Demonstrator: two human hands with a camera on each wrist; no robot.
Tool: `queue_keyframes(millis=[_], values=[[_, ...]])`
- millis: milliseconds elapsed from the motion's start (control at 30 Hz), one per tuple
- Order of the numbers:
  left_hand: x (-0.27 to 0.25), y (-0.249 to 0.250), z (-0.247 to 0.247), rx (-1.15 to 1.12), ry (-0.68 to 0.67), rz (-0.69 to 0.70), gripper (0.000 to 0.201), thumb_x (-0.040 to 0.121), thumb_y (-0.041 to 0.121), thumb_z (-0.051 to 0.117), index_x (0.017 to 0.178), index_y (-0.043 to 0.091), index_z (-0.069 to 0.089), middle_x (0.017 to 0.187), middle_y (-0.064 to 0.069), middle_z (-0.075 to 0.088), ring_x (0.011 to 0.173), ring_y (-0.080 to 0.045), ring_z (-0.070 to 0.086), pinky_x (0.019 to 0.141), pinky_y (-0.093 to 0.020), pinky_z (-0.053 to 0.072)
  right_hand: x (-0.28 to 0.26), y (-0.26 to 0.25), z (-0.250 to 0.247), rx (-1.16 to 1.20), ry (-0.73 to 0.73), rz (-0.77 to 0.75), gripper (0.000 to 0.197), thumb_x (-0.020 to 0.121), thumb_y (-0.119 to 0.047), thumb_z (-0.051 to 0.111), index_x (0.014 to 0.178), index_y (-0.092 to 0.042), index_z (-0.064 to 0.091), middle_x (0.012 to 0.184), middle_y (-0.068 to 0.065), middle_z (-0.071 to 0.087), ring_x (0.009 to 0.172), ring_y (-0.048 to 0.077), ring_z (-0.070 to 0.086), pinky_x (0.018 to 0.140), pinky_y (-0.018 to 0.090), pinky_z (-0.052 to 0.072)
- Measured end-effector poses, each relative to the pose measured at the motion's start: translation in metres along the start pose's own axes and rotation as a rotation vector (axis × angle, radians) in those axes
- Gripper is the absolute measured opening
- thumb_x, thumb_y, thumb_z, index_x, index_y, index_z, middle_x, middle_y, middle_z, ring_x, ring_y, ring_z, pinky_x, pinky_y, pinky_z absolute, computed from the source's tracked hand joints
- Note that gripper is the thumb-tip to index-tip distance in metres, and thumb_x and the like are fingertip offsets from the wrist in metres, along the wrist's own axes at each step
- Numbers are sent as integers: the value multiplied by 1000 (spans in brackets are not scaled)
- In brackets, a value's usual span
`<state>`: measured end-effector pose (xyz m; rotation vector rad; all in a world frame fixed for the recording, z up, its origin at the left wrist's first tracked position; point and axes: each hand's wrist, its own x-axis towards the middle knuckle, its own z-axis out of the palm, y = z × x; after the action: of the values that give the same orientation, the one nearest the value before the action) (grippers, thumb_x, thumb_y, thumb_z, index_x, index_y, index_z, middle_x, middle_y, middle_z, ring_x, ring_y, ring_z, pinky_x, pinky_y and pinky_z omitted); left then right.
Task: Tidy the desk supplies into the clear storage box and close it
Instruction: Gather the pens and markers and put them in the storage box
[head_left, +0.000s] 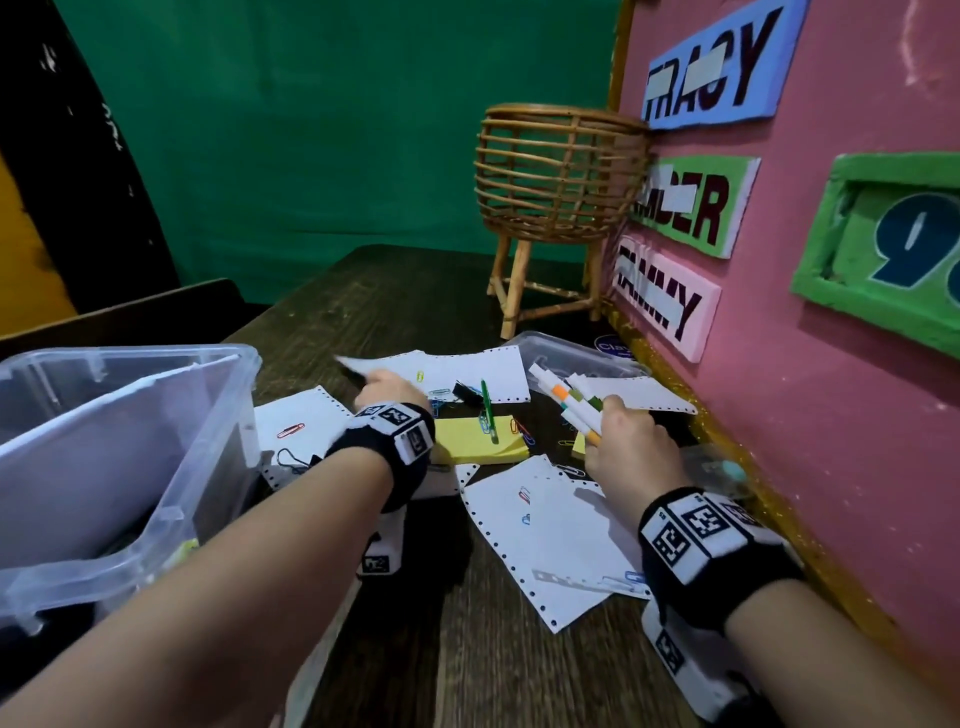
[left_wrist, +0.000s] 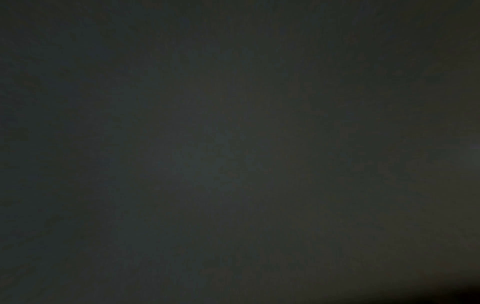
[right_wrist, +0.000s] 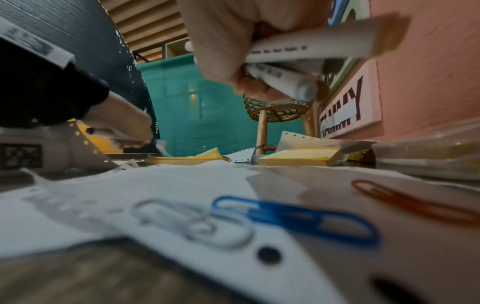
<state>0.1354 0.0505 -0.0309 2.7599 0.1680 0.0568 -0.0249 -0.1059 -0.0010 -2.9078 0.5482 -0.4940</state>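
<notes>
The clear storage box (head_left: 156, 431) stands open at the left, with paper inside. My right hand (head_left: 615, 431) grips a bundle of white markers (head_left: 563, 400) above the desk, also visible as markers (right_wrist: 309, 49) in the right wrist view. My left hand (head_left: 382, 388) reaches over the papers, its fingers curled round a blurred white marker (head_left: 349, 364). Between my hands lie a yellow sticky pad (head_left: 475, 441), a green pen (head_left: 487, 408), a black binder clip (head_left: 464, 392) and several coloured paper clips (right_wrist: 293, 218). The left wrist view is dark.
Loose perforated sheets (head_left: 550, 535) cover the wooden desk (head_left: 467, 665). The clear lid (head_left: 566, 353) lies partly under paper by the pink board (head_left: 831, 364) along the right edge. A rattan basket stand (head_left: 558, 182) stands at the back.
</notes>
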Motion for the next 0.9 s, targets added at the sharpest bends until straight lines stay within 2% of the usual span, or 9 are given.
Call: queue_keyframes(millis=[33,100,233,400,500,633,733,833,900], values=[[-3,8,-4,24,-2,59,52,95,7,39,140,-11,21,139,-25,44,127,-38,46,101,-40,40,0,0,0,7,2,2,19,90,-17,52,104,-6,47,98,13,63,90,32,63,66,32,44],[-7,28,-4,-36,-17,208,38,96,6,37,133,-5,36,130,-21,54,121,-36,52,95,-39,43,0,0,1,32,2,6,20,89,-20,53,104,-7,49,98,12,63,89,31,63,70,34,48],[-28,54,6,20,-186,430,33,96,26,48,116,2,58,118,-17,63,110,-31,59,87,-35,47,0,1,2,56,17,7,22,89,-25,56,103,-9,53,95,10,64,86,29,63,71,35,50],[-25,58,18,118,-241,430,36,95,24,51,122,2,56,125,-16,60,116,-31,58,94,-35,47,1,2,2,64,39,25,23,89,-28,56,102,-9,54,90,10,61,85,29,62,68,32,47],[-25,51,18,174,-236,439,31,93,24,51,114,4,60,121,-15,63,110,-32,60,91,-38,49,1,3,2,54,46,20,23,88,-28,57,103,-10,54,94,10,64,86,29,63,70,34,50],[-37,53,6,41,-222,429,33,96,23,45,116,1,60,122,-16,62,112,-30,59,91,-34,47,0,4,0,20,61,30,27,89,-33,56,103,-10,53,94,11,65,88,30,63,70,34,50],[-57,52,-8,-127,-164,449,27,94,21,42,101,1,59,112,-21,64,90,-32,58,76,-34,46,1,6,-1,68,63,36,33,88,-44,54,98,-12,54,88,11,65,86,31,64,66,32,47],[-82,44,-14,-224,-122,524,30,95,26,39,102,0,53,107,-24,64,96,-36,61,79,-37,47,1,8,-4,290,65,-34,33,84,-46,59,89,-14,59,70,5,59,70,25,60,56,28,41],[-101,38,-19,-312,-67,595,35,98,32,36,102,2,52,103,-25,64,97,-39,60,77,-38,46,-3,7,-9,492,49,-66,28,81,-40,65,73,-16,54,57,-1,49,54,15,48,48,23,33]])
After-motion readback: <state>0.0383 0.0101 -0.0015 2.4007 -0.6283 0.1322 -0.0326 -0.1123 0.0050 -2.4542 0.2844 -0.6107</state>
